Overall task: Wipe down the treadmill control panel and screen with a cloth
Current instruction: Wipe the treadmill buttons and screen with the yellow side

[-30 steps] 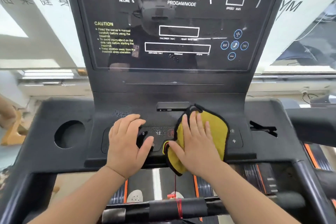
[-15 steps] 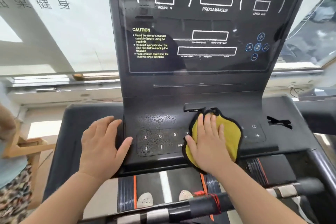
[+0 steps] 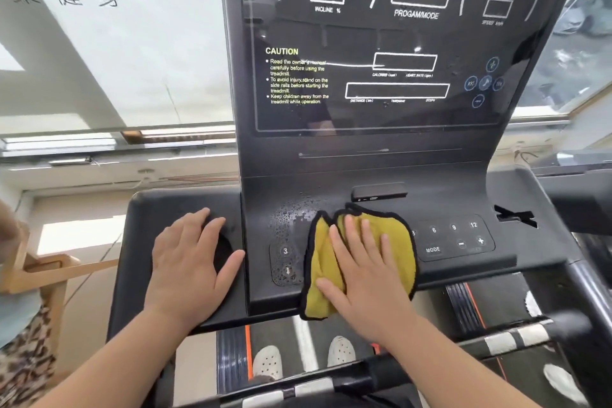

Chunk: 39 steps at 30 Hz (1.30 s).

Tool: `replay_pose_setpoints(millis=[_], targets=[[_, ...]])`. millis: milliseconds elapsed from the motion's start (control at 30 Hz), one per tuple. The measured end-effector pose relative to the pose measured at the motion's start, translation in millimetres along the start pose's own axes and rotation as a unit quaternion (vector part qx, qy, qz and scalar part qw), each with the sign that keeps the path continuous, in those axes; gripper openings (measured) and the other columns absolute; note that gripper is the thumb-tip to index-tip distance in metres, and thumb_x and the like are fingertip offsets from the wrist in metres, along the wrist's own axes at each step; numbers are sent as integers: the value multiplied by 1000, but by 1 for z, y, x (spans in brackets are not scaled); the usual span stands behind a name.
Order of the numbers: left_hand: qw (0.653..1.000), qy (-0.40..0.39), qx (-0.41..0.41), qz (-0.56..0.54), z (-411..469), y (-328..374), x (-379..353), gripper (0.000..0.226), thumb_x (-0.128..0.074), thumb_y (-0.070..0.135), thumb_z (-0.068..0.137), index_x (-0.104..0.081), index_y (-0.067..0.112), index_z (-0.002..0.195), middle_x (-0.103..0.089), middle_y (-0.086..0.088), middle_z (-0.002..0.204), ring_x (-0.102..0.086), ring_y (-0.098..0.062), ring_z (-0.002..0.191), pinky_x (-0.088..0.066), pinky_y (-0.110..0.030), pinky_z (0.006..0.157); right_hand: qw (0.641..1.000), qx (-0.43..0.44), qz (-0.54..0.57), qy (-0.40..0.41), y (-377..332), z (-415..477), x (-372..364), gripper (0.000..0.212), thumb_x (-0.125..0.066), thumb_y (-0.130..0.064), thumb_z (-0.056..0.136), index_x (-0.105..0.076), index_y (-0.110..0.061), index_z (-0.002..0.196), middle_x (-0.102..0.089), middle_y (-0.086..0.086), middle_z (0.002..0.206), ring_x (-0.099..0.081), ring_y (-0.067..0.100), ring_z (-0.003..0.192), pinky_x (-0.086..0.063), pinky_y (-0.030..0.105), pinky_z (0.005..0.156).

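Note:
A yellow cloth with a black hem (image 3: pixel 395 235) lies flat on the black control panel (image 3: pixel 453 238), over its middle keys. My right hand (image 3: pixel 367 268) presses down on the cloth with fingers spread. My left hand (image 3: pixel 190 262) rests flat on the left tray of the console (image 3: pixel 145 225), partly over a round cup hole, holding nothing. Water droplets (image 3: pixel 291 212) bead on the panel just left of the cloth. The dark screen (image 3: pixel 381 53) stands upright behind, with white outlines and a yellow CAUTION label.
A small black device (image 3: pixel 379 191) sits on the ledge above the cloth. A slot (image 3: pixel 515 217) marks the right tray. The handlebar (image 3: pixel 496 339) crosses below, with the belt and white shoes (image 3: pixel 268 363) under it. A person in patterned clothing (image 3: pixel 20 341) stands at the far left.
My right hand has slid the cloth leftward across the keys, uncovering the right number keys. My left hand has moved off the keypad onto the left tray. The view has shifted left.

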<state>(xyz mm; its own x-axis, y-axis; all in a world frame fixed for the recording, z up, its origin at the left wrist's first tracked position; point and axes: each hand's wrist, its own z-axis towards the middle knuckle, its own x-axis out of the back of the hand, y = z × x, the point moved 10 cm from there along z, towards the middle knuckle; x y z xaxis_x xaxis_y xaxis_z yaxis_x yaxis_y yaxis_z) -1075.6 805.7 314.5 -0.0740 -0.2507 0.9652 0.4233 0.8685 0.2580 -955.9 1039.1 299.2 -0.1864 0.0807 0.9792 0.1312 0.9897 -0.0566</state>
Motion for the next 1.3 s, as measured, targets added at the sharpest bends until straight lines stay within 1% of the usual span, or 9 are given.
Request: replay_pose_setpoints(millis=[100,333,500,633,800,933,1100,1200,1300], targets=[[1000,-15,-5,11,1,0,-4,67,-37,61,91,-58,15,134,-53,-10,144,-46,-36,135,-37,-57,110,996,-90,6,27,16,-6,-1,88,-6,-79,96,2,-23,164,11,13,171,18,36,156,6,57,125],[1000,-22,-3,5,2,-1,-6,66,-35,61,92,-59,16,135,-52,-9,146,-45,-34,137,-36,-56,111,990,-138,18,15,-18,42,9,102,-3,-79,90,13,-8,161,16,32,165,19,46,153,9,58,125],[1000,-20,-4,-3,2,-2,-7,66,-34,62,93,-59,17,135,-51,-8,148,-42,-33,138,-33,-55,112,1000,9,-4,21,-62,36,3,87,-20,-69,100,-3,-13,164,4,22,170,9,43,156,-5,59,127],[1000,-18,-4,-12,2,-1,-6,66,-34,61,93,-59,17,135,-51,-8,147,-42,-33,139,-34,-56,112,995,93,-25,27,-53,11,-4,77,-22,-70,102,-8,-27,165,5,9,173,9,30,159,-11,58,126],[1000,-20,-1,-18,2,-2,-7,65,-33,61,93,-59,18,134,-52,-8,148,-43,-33,139,-34,-58,113,994,-97,-1,42,-8,15,5,91,-15,-81,94,-6,-25,165,11,14,172,12,35,158,-1,60,126],[1000,-16,-1,-24,1,-2,-6,66,-34,61,93,-60,17,134,-52,-9,148,-43,-34,139,-33,-58,113,989,-132,45,46,-34,45,14,95,-19,-78,95,3,-17,164,15,14,171,16,38,156,3,58,126],[999,-16,-2,-40,1,-3,-6,65,-32,61,94,-59,18,135,-51,-8,148,-41,-33,140,-32,-56,114,999,-28,20,7,-73,61,13,97,-18,-80,93,12,-18,163,31,13,167,33,37,151,12,56,125],[998,-10,0,-63,0,-6,-4,63,-33,60,94,-60,19,133,-51,-6,148,-40,-31,140,-30,-54,114,998,67,-9,-4,-75,40,4,92,-22,-78,95,1,-21,165,20,5,171,25,31,155,1,57,127],[996,-2,6,-87,0,-7,-2,60,-33,58,94,-63,19,130,-53,-5,147,-42,-31,139,-32,-54,112,995,92,-37,-13,-54,20,-6,96,-21,-82,94,-2,-20,165,12,4,172,18,27,157,-4,55,126]])
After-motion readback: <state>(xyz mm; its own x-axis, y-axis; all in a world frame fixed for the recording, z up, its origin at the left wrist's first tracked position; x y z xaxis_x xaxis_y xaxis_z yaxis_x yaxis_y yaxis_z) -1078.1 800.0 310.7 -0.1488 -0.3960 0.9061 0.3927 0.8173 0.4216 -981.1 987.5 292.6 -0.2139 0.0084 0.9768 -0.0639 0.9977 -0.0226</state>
